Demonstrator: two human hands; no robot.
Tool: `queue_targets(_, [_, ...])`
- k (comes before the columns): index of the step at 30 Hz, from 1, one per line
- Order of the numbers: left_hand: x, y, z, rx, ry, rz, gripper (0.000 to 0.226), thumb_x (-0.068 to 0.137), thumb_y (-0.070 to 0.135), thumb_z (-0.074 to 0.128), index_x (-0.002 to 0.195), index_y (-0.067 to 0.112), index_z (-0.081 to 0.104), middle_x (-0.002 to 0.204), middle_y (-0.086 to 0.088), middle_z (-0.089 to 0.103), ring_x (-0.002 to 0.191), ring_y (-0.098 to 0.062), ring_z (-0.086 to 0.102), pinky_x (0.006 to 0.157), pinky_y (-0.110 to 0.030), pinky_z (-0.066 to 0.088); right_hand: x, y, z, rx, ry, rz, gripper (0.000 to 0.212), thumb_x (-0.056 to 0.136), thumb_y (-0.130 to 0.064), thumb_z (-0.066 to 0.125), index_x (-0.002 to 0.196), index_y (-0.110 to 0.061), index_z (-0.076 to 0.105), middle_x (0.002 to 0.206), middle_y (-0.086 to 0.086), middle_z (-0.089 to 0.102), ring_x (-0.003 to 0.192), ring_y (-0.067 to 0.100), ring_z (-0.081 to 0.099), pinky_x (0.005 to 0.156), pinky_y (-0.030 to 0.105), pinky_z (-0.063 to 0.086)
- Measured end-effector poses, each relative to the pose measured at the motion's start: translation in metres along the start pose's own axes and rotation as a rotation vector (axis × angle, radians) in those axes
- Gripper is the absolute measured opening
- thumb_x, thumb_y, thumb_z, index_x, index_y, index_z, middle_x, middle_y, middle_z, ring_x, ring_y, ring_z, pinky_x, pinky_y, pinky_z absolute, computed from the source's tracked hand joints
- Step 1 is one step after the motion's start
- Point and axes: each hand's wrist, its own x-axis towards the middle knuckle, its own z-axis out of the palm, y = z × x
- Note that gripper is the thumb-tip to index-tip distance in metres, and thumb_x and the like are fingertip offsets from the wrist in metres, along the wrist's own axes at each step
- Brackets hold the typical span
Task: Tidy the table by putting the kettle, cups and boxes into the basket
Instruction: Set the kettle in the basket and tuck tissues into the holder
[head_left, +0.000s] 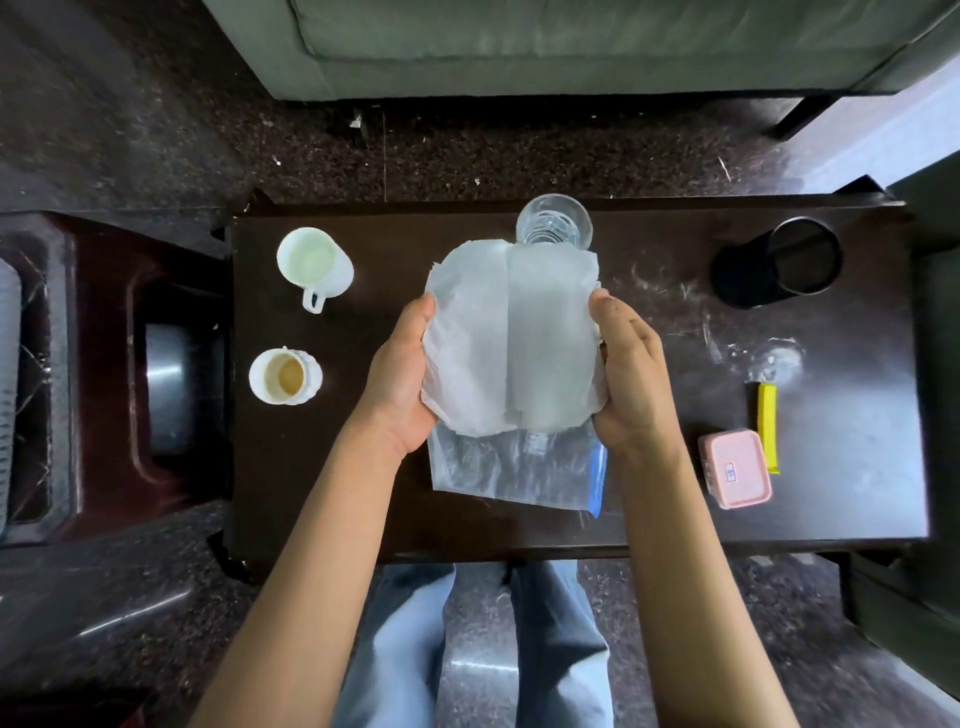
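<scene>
My left hand (402, 379) and right hand (626, 374) clamp a white tissue stack (511, 343) from both sides at frame center, fingers curled on the edges so the sheets stay squared. Its plastic wrapper (514, 467) lies just below on the table (675, 525). Glass (553, 221) sits behind the stack. Cups: mug (314, 262) and stained cup (284, 376) at left, untouched. Pink box (735, 467) and yellow packet (768, 423) at right. Black mesh holder (779, 262) upper right. No kettle seen; whether the holder is the basket, can't tell.

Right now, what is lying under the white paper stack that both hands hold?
Under the white paper stack a clear plastic bag with a blue edge lies on the table. A clear glass shows behind the stack's far edge. The stack covers whatever lies under its middle.
</scene>
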Motion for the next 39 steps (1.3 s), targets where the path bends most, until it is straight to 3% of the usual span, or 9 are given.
queue_targets(6, [-0.002,-0.015,0.035,0.094,-0.032,0.029,0.040,0.097,0.052,0.033,0.107,0.030,0.065,0.101,0.007,0.075,0.102,-0.014,0.067,0.084,-0.034,0.054,0.000,-0.009,-0.034,-0.167,-0.004,-0.092,0.044,0.074,-0.013,0.076,0.109,-0.014,0.051,0.103,0.009,0.068,0.089,0.022,0.067,0.077,0.040,0.057])
queue_targets(10, [0.002,-0.025,0.059,0.201,-0.125,0.092,0.061,0.066,0.079,0.048,0.105,0.035,0.065,0.110,0.007,0.072,0.103,-0.012,0.068,0.085,-0.034,0.057,0.004,-0.018,-0.055,-0.133,-0.025,-0.087,0.061,0.073,0.004,0.076,0.120,-0.013,0.041,0.104,0.011,0.070,0.089,0.023,0.069,0.072,0.039,0.058])
queue_targets(12, [0.008,-0.032,0.067,0.217,-0.109,0.104,0.049,0.061,0.055,0.080,0.098,0.025,0.070,0.101,0.001,0.075,0.095,-0.016,0.071,0.079,-0.037,0.058,0.008,-0.022,-0.066,-0.087,-0.030,-0.035,0.069,0.068,0.002,0.076,0.126,-0.010,0.040,0.110,0.013,0.069,0.094,0.026,0.069,0.075,0.041,0.059])
queue_targets(15, [0.017,-0.042,0.085,0.240,-0.051,0.102,0.032,0.067,0.013,0.083,0.098,0.013,0.072,0.098,-0.007,0.075,0.094,-0.025,0.071,0.088,-0.048,0.055,0.018,-0.031,-0.092,-0.146,-0.032,0.053,0.073,0.064,-0.005,0.078,0.129,-0.009,0.045,0.116,0.014,0.068,0.102,0.031,0.068,0.083,0.048,0.058])
queue_targets(22, [0.044,-0.071,0.137,0.495,0.044,0.230,0.020,0.071,0.019,0.079,0.089,0.021,0.071,0.093,-0.005,0.075,0.091,-0.025,0.070,0.083,-0.044,0.056,0.038,-0.038,-0.141,-0.555,0.087,0.085,0.031,0.062,-0.021,0.074,0.093,-0.015,0.069,0.089,0.007,0.075,0.086,0.029,0.071,0.077,0.056,0.058])
queue_targets(26, [0.054,-0.075,0.188,0.644,0.009,0.374,0.018,0.088,0.030,0.064,0.102,0.018,0.068,0.092,0.004,0.072,0.087,-0.012,0.068,0.077,-0.027,0.054,0.041,-0.059,-0.158,-0.634,0.253,-0.136,0.006,0.075,-0.012,0.070,0.078,-0.013,0.065,0.075,0.010,0.070,0.070,0.029,0.065,0.063,0.039,0.055])
queue_targets(30, [0.064,-0.068,0.249,0.746,-0.008,0.562,0.020,0.091,0.029,0.058,0.089,0.013,0.068,0.075,0.005,0.067,0.071,-0.008,0.059,0.062,-0.020,0.045,0.051,-0.086,-0.175,-0.620,0.454,-0.355,0.015,0.080,-0.009,0.064,0.071,-0.018,0.056,0.058,-0.009,0.054,0.051,0.005,0.047,0.049,0.012,0.038])
queue_targets(35, [0.086,-0.072,0.299,0.758,-0.004,0.698,0.019,0.088,0.027,0.063,0.078,0.010,0.066,0.069,-0.007,0.067,0.066,-0.019,0.061,0.057,-0.032,0.046,0.080,-0.103,-0.200,-0.526,0.601,-0.485,0.008,0.083,-0.009,0.058,0.085,-0.016,0.062,0.061,-0.016,0.052,0.054,-0.004,0.050,0.057,0.011,0.043])
queue_targets(39, [0.106,-0.088,0.314,0.781,0.065,0.745,0.017,0.089,0.022,0.063,0.077,0.010,0.063,0.055,0.010,0.051,0.051,-0.005,0.048,0.048,-0.012,0.035,0.107,-0.096,-0.213,-0.509,0.606,-0.489,0.007,0.084,-0.007,0.055,0.090,-0.011,0.057,0.071,-0.006,0.057,0.062,0.005,0.051,0.059,0.012,0.044])
